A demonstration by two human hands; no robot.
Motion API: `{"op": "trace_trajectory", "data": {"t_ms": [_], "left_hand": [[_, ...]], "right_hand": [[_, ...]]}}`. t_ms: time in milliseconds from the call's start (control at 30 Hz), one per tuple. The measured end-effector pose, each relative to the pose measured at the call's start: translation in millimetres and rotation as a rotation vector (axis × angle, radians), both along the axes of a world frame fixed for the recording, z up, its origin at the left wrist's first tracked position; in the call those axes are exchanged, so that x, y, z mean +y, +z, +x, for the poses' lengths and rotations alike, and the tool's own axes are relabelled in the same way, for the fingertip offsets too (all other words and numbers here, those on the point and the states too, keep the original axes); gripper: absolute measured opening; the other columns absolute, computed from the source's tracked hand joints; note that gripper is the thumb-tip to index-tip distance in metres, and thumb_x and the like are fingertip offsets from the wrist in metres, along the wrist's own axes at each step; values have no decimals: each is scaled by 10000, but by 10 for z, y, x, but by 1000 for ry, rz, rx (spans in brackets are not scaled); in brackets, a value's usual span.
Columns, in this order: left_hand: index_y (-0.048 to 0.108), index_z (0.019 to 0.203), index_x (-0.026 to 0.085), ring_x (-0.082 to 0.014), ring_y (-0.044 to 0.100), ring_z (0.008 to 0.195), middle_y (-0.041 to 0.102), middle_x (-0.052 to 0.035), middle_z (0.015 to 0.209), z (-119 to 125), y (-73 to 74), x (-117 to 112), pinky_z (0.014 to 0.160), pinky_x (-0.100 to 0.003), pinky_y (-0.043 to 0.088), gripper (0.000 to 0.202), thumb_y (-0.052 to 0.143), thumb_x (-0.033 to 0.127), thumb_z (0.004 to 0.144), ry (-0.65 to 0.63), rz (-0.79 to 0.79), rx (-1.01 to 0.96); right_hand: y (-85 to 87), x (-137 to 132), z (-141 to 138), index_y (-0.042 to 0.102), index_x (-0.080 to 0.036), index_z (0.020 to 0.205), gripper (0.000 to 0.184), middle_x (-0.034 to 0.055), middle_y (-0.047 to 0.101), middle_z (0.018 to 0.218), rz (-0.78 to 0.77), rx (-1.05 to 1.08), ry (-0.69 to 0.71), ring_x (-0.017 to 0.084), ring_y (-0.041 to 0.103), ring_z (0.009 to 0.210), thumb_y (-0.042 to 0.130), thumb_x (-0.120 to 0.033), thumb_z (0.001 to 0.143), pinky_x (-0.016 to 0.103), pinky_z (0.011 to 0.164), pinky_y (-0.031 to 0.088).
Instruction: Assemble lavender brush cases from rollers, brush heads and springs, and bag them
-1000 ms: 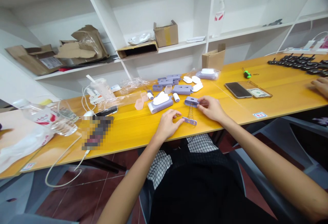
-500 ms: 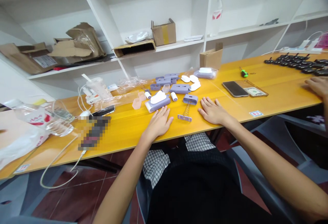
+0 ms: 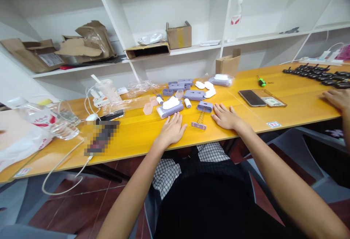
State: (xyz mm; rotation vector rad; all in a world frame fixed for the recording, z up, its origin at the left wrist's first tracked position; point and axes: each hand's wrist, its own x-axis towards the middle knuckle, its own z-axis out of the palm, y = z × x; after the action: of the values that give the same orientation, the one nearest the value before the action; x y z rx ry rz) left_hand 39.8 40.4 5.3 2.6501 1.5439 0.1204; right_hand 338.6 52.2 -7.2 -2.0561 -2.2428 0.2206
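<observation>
My left hand (image 3: 171, 129) lies flat on the yellow table, fingers out, just in front of a purple perforated case with a white cloud-shaped top (image 3: 171, 104). My right hand (image 3: 224, 116) rests palm down, its fingertips close beside a purple plastic housing (image 3: 205, 106). A metal spring (image 3: 201, 116) runs from that housing to a small purple plate (image 3: 198, 126) between my hands. Neither hand holds anything. Behind them lie a white cylinder (image 3: 187, 103), a long purple shell (image 3: 194, 95), white caps (image 3: 210, 92) and pinkish clear pieces (image 3: 148, 108).
On the right are a phone (image 3: 252, 98), a clear case with a banknote (image 3: 272, 101), a green screwdriver (image 3: 261, 82) and several black devices (image 3: 317, 72) near another person's hand (image 3: 339, 98). Leftward stand a bottle (image 3: 43, 120), a cup (image 3: 108, 89) and a white cable (image 3: 51, 178).
The camera view has shifted slightly, so the shelves and table sit a little differently in frame. My hands and the parts keep their places on the table.
</observation>
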Motion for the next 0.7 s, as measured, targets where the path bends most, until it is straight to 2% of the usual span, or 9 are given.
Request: {"op": "trace_trajectory", "data": {"t_ms": [67,133,200,233,300,367,467,567,700], "left_hand": [[457,1564,94,-328,319,1588,389,-187,1676,-6,20,-9,1304,-531,238,624,319,449,1070,-25,42,-58],[609,1430,126,-335,438,1511,506,-178,1599,-18,67,-11,1264,-518,319,514,402,395,1045,-26,153,-155],[689,1308,163,-333,484,1456,543,-160,1553,-49,125,3,1234,-509,359,406,472,339,1014,20,304,-265],[692,1294,176,-340,462,1467,516,-155,1572,-77,151,17,1236,-516,351,380,504,320,997,56,364,-304],[632,1374,178,-372,359,1534,393,-165,1659,-159,188,54,1260,-551,296,436,570,310,963,129,397,-325],[508,1500,169,-407,267,1580,290,-191,1711,-267,202,98,1271,-595,243,591,614,325,940,184,307,-276],[356,1595,196,-412,314,1562,366,-201,1677,-417,219,148,1258,-651,214,698,596,371,964,213,181,-240],[334,1595,209,-392,394,1511,469,-189,1606,-481,254,169,1250,-631,251,702,597,393,971,219,245,-326],[358,1574,181,-406,331,1528,405,-213,1620,-479,258,187,1249,-578,294,790,686,457,911,260,343,-407]], "right_hand": [[-32,51,-1,249,-148,1682,712,136,248,1743,63,39,-2,369,210,1617,220,-484,1055,711,1264,144],[-66,66,9,190,-174,1697,709,140,305,1724,143,86,10,394,275,1592,268,-464,1055,745,1235,183],[-82,45,21,149,-259,1706,699,102,337,1717,215,123,56,416,342,1558,320,-445,1054,770,1200,226],[-80,24,24,166,-316,1700,681,71,348,1715,242,135,88,422,373,1540,344,-429,1053,776,1181,249],[-58,-19,20,264,-398,1667,639,28,399,1693,285,153,150,417,435,1500,392,-374,1042,759,1149,303],[-28,-48,6,391,-399,1616,615,37,509,1626,320,181,186,400,510,1439,460,-324,1009,705,1115,371],[-12,-42,1,539,-335,1520,569,80,668,1460,378,244,182,376,603,1324,569,-319,952,602,1059,451],[-45,9,38,645,-257,1388,470,107,755,1268,434,314,106,344,686,1155,623,-341,926,504,970,514],[-88,65,93,716,-228,1242,344,94,789,1136,465,391,42,310,725,984,653,-340,923,457,901,544]]}}
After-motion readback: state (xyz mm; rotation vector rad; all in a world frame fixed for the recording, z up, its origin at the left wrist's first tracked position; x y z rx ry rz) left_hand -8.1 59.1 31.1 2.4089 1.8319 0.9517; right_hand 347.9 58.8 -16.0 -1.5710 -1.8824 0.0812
